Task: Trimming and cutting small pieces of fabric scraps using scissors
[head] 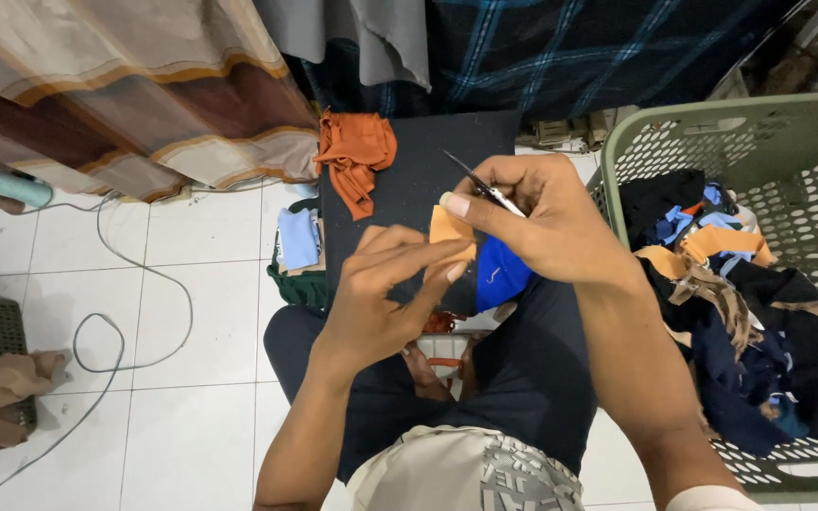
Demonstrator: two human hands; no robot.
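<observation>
So the small orange fabric piece (451,232) is being held up over the person's lap, just above a dark board (409,180) that's lying across their knees, with a blue scrap (501,273) hanging right under it. The left hand (376,303) is pinching the orange piece from below, fingers closed together on its lower edge, and the right hand (542,222) is gripping a thin pair of snips (481,183), thumb pressed against the top corner of the cloth, fingers wrapped tight round the tool. If I were doing this bit I'd be keeping the cloth stretched taut between both hands and working the blade tips only at the seam or thread, well clear of that left thumb, because the piece is tiny and the points are sitting right next to skin. Moving outward, a crumpled rust-orange cloth (356,151) is lying on the far end of the board, and a little stack of folded pieces (298,248), light blue on top and green underneath, is sitting just beside the board on the white tiled floor (191,397). On the right a green plastic laundry basket (712,128) is holding a heap of dark, blue and tan scraps. A grey cable (125,312) is looping across the tiles on the left, and striped and plaid fabrics are hanging at the back.
</observation>
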